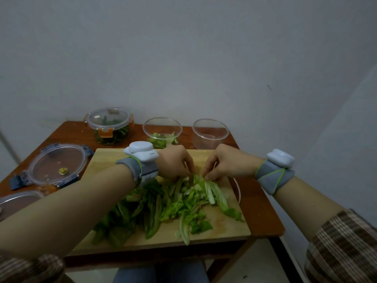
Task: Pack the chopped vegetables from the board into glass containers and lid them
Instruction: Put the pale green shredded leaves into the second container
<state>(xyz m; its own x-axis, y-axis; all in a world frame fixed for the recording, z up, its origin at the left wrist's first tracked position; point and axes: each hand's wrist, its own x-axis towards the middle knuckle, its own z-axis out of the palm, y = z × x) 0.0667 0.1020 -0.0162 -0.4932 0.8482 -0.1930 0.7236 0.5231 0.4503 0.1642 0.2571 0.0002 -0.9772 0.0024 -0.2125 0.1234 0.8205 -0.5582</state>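
I count three glass bowls along the far edge of the worktop (259, 203). The left bowl (111, 127) is lidded with orange clips and holds dark greens. The middle bowl (162, 132) is open with a small amount of pale chopped leaf at the bottom. The right bowl (210, 133) is open and looks empty. One loose lid (56, 167) with blue clips lies flat to the left of the board, and I see the edge of a second round lid (17, 202) at the frame's left border, though I cannot tell its detail.

One board (224, 227) sits in the middle of the worktop, carrying a single heap of greens (163, 205), darker leaves to the left and paler stalks to the right.

I see two hands, each with one grey wristband bearing a white unit. The left hand (175, 162) and the right hand (226, 164) meet at the far end of the heap, close together. Each grip is nearly pressed together, fingertips curled down and pinching pale stalk pieces at the top of the pile. The palms stay off the board; only the fingertips touch the greens. Checked sleeves show at both bottom corners.
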